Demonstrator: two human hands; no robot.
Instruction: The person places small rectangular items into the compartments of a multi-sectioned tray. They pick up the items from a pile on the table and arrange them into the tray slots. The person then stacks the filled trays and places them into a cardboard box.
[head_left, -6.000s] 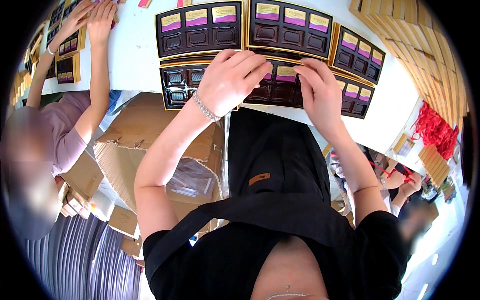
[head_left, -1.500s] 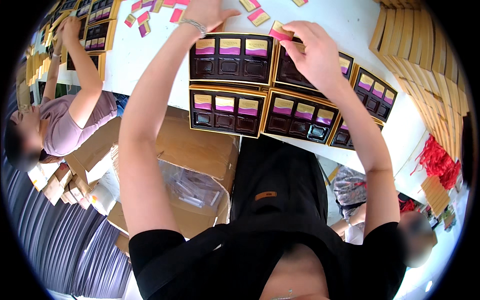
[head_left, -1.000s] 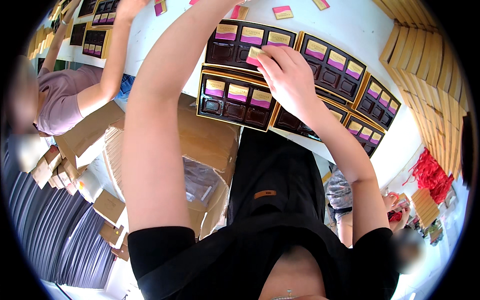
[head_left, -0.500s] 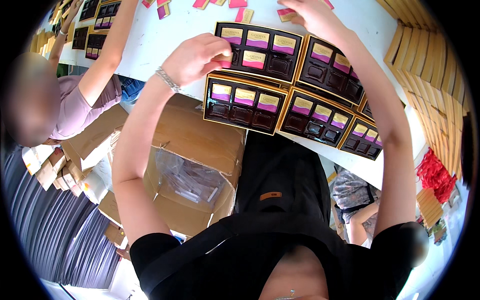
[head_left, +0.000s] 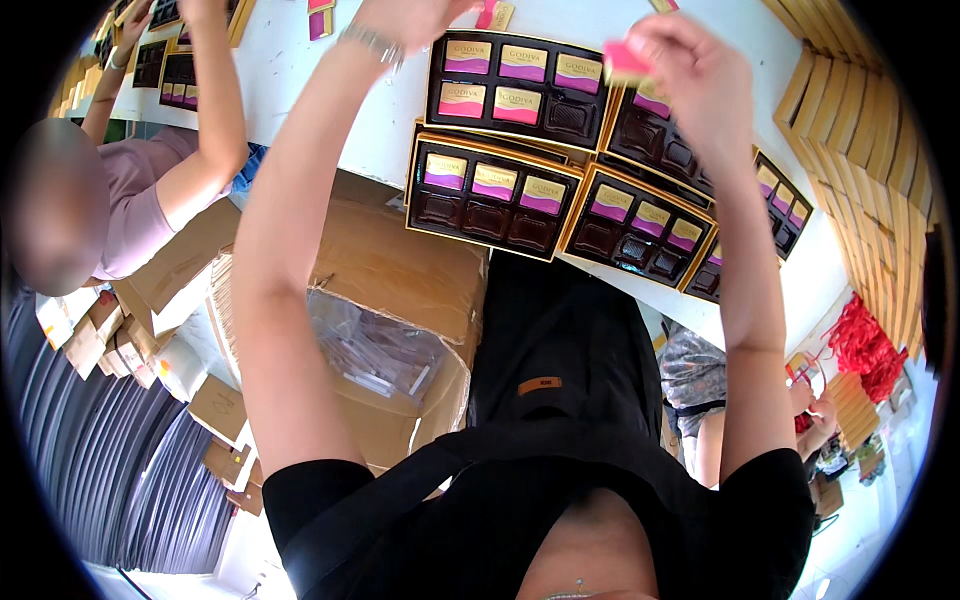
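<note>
Between the fingertips of my right hand is a pink-and-gold wrapped chocolate, held over the edge between two open boxes. The back left chocolate box has three purple-and-gold chocolates in its far row. Its near row holds two pink-and-gold ones, and the right well shows bare brown tray. My left hand reaches beyond this box at the top edge, close to a loose pink-and-gold chocolate; its fingers are mostly cut off. The front left box and front middle box each show a row of purple-and-gold chocolates.
A co-worker works at the table's left, beside more boxes. Stacked gold-edged box parts line the right side. Below the table stands an open carton with clear plastic inside. Red ribbon hangs at right.
My left hand has left a pink-and-gold chocolate in the back left box's near left well and moved farther away. My right hand has come nearer with another pink-and-gold chocolate.
</note>
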